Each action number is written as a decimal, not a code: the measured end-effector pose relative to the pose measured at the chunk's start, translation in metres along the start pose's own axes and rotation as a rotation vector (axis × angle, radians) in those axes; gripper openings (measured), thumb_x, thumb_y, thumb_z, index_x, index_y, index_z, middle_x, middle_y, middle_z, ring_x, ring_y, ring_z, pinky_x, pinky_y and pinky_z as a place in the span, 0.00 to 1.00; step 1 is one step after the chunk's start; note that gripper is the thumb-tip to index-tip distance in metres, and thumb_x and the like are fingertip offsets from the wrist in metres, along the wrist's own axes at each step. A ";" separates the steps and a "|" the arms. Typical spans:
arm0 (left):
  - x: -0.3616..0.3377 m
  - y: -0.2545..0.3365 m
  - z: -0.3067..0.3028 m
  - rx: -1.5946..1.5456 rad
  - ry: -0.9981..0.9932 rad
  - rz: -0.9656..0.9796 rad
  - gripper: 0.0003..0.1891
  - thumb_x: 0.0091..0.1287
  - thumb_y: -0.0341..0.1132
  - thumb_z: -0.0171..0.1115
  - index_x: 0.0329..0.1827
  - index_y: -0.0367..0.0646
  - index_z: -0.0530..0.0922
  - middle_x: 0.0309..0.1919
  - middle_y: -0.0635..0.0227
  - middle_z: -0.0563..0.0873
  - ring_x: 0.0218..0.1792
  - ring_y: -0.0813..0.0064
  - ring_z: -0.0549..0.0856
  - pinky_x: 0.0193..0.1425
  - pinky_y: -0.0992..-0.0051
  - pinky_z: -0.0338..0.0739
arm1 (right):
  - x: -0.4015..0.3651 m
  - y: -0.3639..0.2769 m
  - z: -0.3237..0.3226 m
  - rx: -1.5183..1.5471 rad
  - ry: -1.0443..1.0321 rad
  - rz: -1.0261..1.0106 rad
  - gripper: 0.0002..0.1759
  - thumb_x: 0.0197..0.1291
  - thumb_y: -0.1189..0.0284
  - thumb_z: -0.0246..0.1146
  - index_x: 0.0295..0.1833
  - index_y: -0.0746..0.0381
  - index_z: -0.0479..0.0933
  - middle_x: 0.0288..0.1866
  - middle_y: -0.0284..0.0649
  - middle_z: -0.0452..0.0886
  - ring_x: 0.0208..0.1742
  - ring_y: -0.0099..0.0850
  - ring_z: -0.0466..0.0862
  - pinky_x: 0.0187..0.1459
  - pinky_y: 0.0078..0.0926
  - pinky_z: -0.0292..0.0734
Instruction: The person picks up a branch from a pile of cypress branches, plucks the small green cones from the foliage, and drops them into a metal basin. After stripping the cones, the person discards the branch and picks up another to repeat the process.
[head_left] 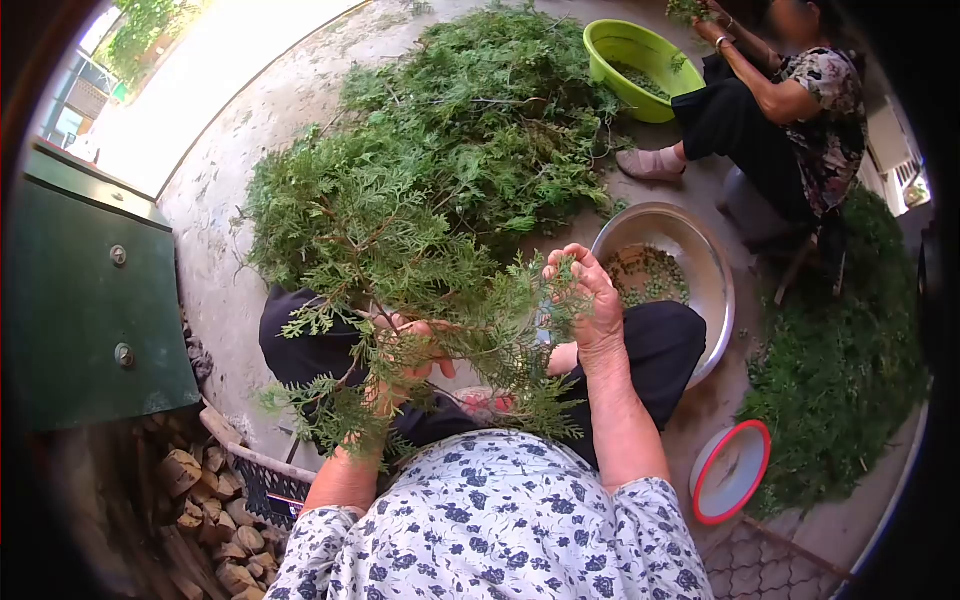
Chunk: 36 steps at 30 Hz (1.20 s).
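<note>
one big heap of cypress cuttings lies far, with a steel basin near right. over the lap is a cypress branch: left hand closed round its stem, right hand pinching a tip. best steady the stem and pinch small.

I see little of the left hand, buried behind the leafy branch it grips. The right hand and a knee cover the near rim of the steel basin; the seated person is cut off at the top edge.

Three bowls, two foliage heaps, one held branch, two people.
</note>
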<state>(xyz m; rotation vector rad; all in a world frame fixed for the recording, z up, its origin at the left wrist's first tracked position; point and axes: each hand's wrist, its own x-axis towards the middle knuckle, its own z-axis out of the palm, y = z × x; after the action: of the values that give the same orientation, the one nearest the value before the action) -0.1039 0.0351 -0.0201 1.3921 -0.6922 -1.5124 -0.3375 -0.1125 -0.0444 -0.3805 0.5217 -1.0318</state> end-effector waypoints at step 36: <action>0.051 0.011 -0.017 -0.655 0.301 0.255 0.28 0.70 0.58 0.39 0.47 0.40 0.73 0.28 0.56 0.83 0.12 0.81 0.70 0.23 0.76 0.74 | -0.051 -0.179 -0.139 -1.824 0.793 -0.414 0.15 0.51 0.76 0.58 0.47 0.63 0.78 0.46 0.46 0.79 0.49 0.39 0.78 0.52 0.33 0.71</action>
<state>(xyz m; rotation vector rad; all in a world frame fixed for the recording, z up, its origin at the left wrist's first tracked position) -0.0805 -0.0119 -0.0359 0.9516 -0.1469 -1.1456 -0.5654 -0.1592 -0.0512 -1.7476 2.1496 -0.7836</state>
